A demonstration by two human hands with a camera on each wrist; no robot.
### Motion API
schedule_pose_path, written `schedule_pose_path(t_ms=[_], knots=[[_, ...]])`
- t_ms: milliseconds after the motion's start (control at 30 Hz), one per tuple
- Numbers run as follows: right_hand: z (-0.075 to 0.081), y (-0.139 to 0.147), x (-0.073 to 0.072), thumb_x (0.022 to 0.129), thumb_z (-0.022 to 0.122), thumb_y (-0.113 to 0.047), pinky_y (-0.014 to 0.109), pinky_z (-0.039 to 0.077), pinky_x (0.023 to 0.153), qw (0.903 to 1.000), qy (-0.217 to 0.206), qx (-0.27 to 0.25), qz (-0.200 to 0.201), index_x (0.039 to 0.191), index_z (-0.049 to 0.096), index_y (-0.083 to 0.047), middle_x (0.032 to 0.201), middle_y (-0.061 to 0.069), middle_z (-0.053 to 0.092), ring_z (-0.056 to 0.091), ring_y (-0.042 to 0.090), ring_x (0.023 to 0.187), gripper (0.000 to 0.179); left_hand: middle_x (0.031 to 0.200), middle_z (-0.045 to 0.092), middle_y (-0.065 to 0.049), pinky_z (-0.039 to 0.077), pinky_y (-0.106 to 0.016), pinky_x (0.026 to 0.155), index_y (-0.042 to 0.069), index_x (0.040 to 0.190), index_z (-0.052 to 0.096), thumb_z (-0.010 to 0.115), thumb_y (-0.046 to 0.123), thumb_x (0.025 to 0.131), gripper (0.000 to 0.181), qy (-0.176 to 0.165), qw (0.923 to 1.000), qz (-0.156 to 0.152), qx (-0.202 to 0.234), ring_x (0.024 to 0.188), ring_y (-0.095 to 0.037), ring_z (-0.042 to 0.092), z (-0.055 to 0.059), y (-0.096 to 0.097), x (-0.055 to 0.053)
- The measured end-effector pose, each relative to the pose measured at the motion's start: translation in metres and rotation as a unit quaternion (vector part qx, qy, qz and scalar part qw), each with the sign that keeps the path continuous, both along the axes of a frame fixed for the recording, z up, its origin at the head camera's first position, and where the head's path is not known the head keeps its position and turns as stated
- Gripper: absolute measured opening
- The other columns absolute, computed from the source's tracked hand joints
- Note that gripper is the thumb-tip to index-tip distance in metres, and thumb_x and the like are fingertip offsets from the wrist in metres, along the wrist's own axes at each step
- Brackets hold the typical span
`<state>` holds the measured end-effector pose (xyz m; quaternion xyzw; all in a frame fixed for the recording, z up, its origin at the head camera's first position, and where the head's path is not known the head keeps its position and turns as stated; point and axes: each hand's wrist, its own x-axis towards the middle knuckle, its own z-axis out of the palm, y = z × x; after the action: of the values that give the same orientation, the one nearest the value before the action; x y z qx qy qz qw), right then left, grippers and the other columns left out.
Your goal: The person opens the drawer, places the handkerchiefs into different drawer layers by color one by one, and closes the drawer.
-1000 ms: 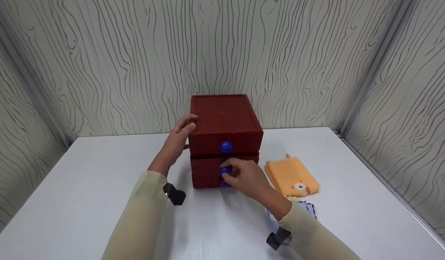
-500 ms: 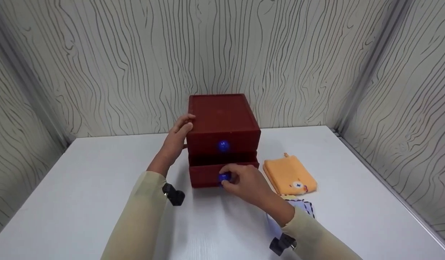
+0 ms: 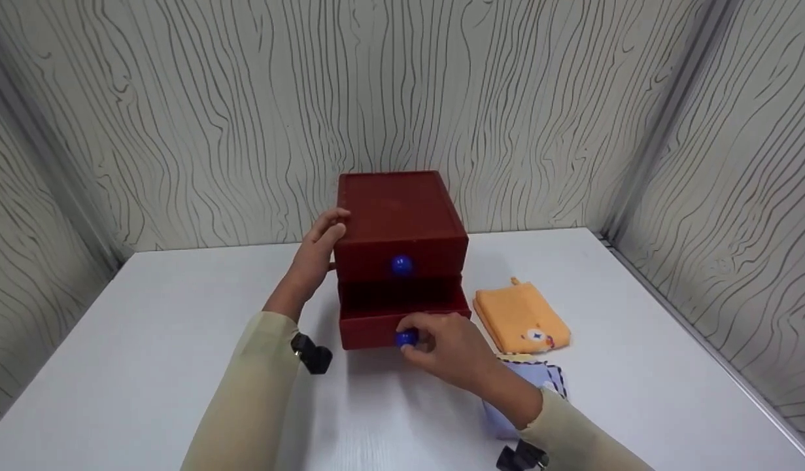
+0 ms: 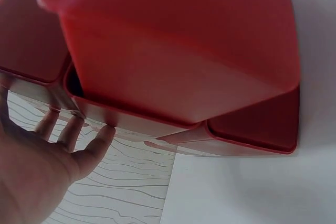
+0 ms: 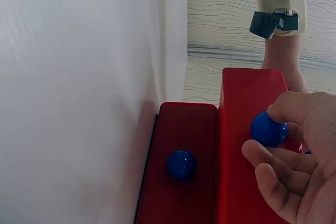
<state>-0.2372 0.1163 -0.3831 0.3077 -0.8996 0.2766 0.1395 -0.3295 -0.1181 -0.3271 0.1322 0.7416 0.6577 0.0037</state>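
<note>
A dark red drawer cabinet (image 3: 397,204) stands on the table towards the back wall. My right hand (image 3: 451,350) pinches the round blue knob (image 5: 269,128) of its middle drawer (image 3: 368,332), which is pulled partway out. Inside that drawer, the visible part shows only bare red walls and floor. Another blue knob (image 3: 401,265) sits on the closed top drawer, and the right wrist view shows a blue knob (image 5: 181,165) on the closed bottom drawer. My left hand (image 3: 316,252) rests against the cabinet's left side, its fingers extended at the upper edge.
Right of the cabinet lies a folded orange cloth (image 3: 520,317) with a small animal face. Nearer me, a lilac cloth (image 3: 533,373) with a dark striped edge is partly covered by my right forearm. Wood-patterned walls (image 3: 402,85) enclose the white table (image 3: 180,340).
The middle drawer has slid out towards me from nearly closed, with my right hand gripping its knob throughout. My left hand has stayed against the cabinet's side.
</note>
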Motion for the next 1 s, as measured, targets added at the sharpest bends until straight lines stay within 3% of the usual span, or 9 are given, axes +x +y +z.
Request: schedule_pose_path(t_ms=[133,367,633,767,1000], knots=[[0.0,0.001,0.004,0.078,0.066,-0.026,0.014,0.044,0.059,1.0,-0.007,0.0,0.002,0.094,0.064,-0.024,0.077,-0.013,0.064,0.052,0.002,0.062,0.016,0.14,0.034,0.002,0.042,-0.048,0.088,0.032,0.124,0.04,0.037,0.042,0.095,0.032,0.008,1.0,0.005,-0.002,0.123,-0.021,0.042,-0.009,-0.001,-0.009],[0.0,0.004,0.013,0.08,0.065,-0.03,0.014,0.045,0.06,0.9997,-0.02,0.007,0.01,0.097,0.063,-0.027,0.079,-0.014,0.064,0.051,0.003,0.062,0.017,0.138,0.035,0.005,0.041,-0.049,0.089,0.034,0.123,0.041,0.038,0.045,0.094,0.032,0.008,0.9999,0.01,0.0,0.123,-0.019,0.042,-0.012,-0.002,-0.011],[-0.003,0.006,0.022,0.076,0.069,-0.025,0.013,0.04,0.053,0.9992,0.025,-0.013,0.028,0.092,0.064,-0.025,0.07,-0.013,0.061,0.05,0.002,0.057,0.017,0.141,0.031,0.004,0.042,-0.047,0.088,0.033,0.124,0.041,0.038,0.044,0.094,0.032,0.007,0.9999,0.012,0.0,0.124,-0.018,0.04,-0.011,-0.001,-0.011],[-0.003,0.007,0.028,0.078,0.067,-0.027,0.013,0.042,0.054,0.9993,0.006,-0.008,0.035,0.093,0.064,-0.026,0.073,-0.014,0.063,0.051,0.004,0.057,0.016,0.14,0.032,0.003,0.042,-0.047,0.089,0.03,0.125,0.041,0.037,0.041,0.095,0.032,0.003,0.9999,0.01,0.001,0.124,-0.018,0.04,-0.007,-0.001,-0.008],[-0.002,0.008,0.034,0.079,0.066,-0.03,0.014,0.044,0.056,0.9994,-0.018,-0.002,0.029,0.095,0.063,-0.028,0.076,-0.015,0.064,0.05,0.0,0.058,0.016,0.141,0.031,-0.002,0.041,-0.047,0.09,0.021,0.13,0.037,0.035,0.033,0.097,0.036,-0.005,1.0,-0.002,0.004,0.124,-0.023,0.04,0.009,0.001,0.007]])
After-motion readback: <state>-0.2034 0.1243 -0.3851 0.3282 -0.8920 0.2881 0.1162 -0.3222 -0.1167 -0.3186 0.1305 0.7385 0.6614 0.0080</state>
